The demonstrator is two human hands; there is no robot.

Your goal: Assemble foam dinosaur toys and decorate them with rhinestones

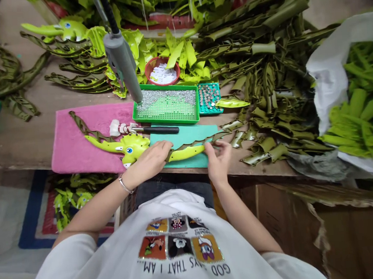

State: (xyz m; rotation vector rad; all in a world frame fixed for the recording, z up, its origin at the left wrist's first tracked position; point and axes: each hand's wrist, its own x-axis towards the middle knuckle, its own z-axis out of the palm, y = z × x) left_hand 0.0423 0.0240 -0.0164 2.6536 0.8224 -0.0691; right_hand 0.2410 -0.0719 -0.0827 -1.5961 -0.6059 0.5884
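A lime-green plastic dinosaur toy point(128, 146) with a blue eye lies across the pink towel point(79, 139) and a teal mat point(186, 135) at the table's near edge. My left hand point(151, 158) rests on its middle, fingers curled over the body. My right hand point(219, 158) pinches the toy's olive-green tail end point(205, 143) against the mat. A black-handled tool point(156, 129) lies just beyond the toy.
A green tray of small screws point(167, 105) and a teal tray point(209, 97) sit behind. A hanging grey power screwdriver point(123, 63) dangles over the tray. Red bowl point(162, 71), piles of olive parts point(264, 75) and a white bag of green parts point(357, 99) fill the right.
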